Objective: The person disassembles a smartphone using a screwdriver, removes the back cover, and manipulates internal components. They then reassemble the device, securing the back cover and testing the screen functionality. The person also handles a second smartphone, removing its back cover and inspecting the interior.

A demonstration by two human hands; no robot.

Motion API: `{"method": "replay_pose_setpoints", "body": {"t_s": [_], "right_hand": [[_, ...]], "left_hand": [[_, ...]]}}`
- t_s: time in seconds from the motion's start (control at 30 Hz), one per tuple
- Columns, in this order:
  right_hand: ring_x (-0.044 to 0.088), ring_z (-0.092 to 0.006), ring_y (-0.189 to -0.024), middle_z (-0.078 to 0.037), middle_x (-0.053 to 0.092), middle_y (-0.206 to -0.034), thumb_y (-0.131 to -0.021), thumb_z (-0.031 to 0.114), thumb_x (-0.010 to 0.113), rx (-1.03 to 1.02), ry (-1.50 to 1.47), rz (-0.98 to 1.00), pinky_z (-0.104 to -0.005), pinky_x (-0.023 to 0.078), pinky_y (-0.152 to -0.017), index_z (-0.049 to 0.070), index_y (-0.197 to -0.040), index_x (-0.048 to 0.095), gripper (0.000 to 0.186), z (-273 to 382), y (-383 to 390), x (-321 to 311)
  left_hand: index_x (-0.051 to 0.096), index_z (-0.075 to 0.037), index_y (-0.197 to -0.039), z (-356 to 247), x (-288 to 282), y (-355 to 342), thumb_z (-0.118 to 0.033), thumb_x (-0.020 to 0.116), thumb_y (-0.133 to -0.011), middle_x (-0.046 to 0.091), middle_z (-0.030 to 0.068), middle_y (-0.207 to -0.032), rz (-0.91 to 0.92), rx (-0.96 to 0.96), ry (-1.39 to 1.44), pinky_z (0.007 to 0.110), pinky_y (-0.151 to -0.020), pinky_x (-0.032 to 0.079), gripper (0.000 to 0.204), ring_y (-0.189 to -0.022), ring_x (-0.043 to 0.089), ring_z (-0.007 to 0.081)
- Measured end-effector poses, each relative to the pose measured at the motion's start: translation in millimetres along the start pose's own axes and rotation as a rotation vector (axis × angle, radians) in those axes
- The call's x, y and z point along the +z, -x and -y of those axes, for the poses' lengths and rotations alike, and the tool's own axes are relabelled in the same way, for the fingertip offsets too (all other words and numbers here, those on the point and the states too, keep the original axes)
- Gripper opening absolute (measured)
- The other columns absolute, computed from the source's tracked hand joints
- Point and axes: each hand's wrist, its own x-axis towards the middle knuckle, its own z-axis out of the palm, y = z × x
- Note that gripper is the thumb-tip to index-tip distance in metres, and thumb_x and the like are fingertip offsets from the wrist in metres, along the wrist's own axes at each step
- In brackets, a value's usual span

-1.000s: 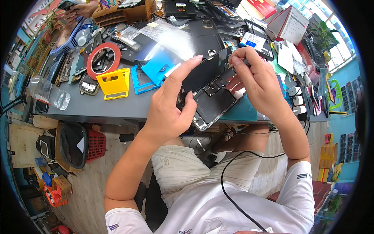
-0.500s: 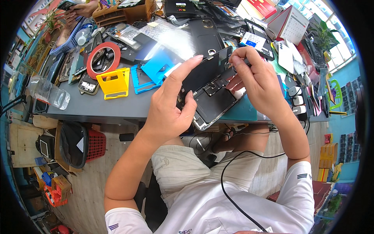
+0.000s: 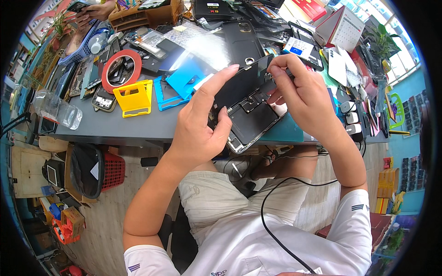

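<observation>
An opened smartphone lies tilted between my hands, over the desk's front edge. Its dark body [image 3: 252,123] shows inner parts, and the black screen panel [image 3: 235,89] is lifted up along the far left side. My left hand [image 3: 198,124] holds the phone's left side, the thumb at the frame and the forefinger stretched along the raised panel. At the phone's upper right end, my right hand [image 3: 304,99] is closed in a pinch. What sits between its fingertips is too small to make out. The other right fingers curl beside the frame, partly hidden.
A blue phone stand [image 3: 161,94], a yellow phone stand [image 3: 146,92] and a red tape roll [image 3: 106,76] are left of my hands. Beyond lies a black back cover [image 3: 237,41] among phone parts. A teal mat [image 3: 291,131] is at right. Another person's hand [image 3: 102,10] shows far left.
My right fingertips have shifted slightly up and to the left at the phone's upper end. The left hand and the phone have hardly moved.
</observation>
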Motion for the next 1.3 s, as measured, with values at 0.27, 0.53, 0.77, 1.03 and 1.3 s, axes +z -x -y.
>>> {"method": "replay_pose_setpoints", "body": {"t_s": [0.27, 0.53, 0.77, 1.03, 1.3], "right_hand": [[0.067, -0.0411, -0.060, -0.021, 0.063, -0.064, -0.107, 0.013, 0.061, -0.223, 0.263, 0.028, -0.0490, 0.050, -0.055, 0.002, -0.107, 0.061, 0.011, 8.7, -14.6, 1.5], [0.069, -0.0375, -0.067, -0.013, 0.068, -0.073, -0.108, 0.016, 0.063, -0.272, 0.505, 0.097, -0.0462, 0.050, -0.062, 0.004, -0.119, 0.062, 0.016, 18.8, -20.3, 0.7], [0.070, -0.0360, -0.070, -0.013, 0.068, -0.078, -0.107, 0.016, 0.064, -0.253, 0.441, 0.101, -0.0456, 0.050, -0.063, 0.006, -0.133, 0.059, 0.028, 15.8, -15.4, 0.4], [0.069, -0.0425, -0.064, -0.020, 0.068, -0.069, -0.106, 0.024, 0.065, -0.368, 0.480, 0.005, -0.0525, 0.051, -0.056, 0.006, -0.119, 0.062, 0.022, 18.9, -18.9, -0.1], [0.071, -0.0433, -0.068, -0.020, 0.072, -0.076, -0.104, 0.022, 0.066, -0.264, 0.541, 0.117, -0.0544, 0.053, -0.061, 0.005, -0.124, 0.062, 0.026, 24.4, -20.1, -3.3]], "left_hand": [[0.043, 0.000, -0.160, 0.8, -0.2, 0.2, 0.016, 0.060, -0.090, 0.055, 0.0185, -0.159, 0.005, 0.000, 0.007, 0.032, -0.108, 0.053, 0.074, -0.137, 0.062, 0.0230], [0.043, 0.000, -0.161, -3.2, -2.5, -0.9, 0.016, 0.060, -0.089, 0.054, 0.0179, -0.160, 0.020, -0.039, -0.009, 0.030, -0.105, 0.054, 0.075, -0.136, 0.062, 0.0210], [0.043, -0.001, -0.161, -0.8, -1.4, 0.5, 0.016, 0.060, -0.089, 0.054, 0.0173, -0.161, 0.013, -0.016, -0.006, 0.029, -0.104, 0.054, 0.075, -0.135, 0.063, 0.0199], [0.043, -0.001, -0.161, 0.8, -0.6, -0.9, 0.016, 0.060, -0.089, 0.054, 0.0178, -0.160, 0.008, 0.004, 0.001, 0.030, -0.105, 0.054, 0.075, -0.137, 0.062, 0.0213], [0.043, 0.000, -0.161, 0.6, -1.6, -0.5, 0.015, 0.060, -0.089, 0.054, 0.0183, -0.161, 0.007, 0.016, -0.024, 0.030, -0.105, 0.054, 0.075, -0.138, 0.061, 0.0213]]}}
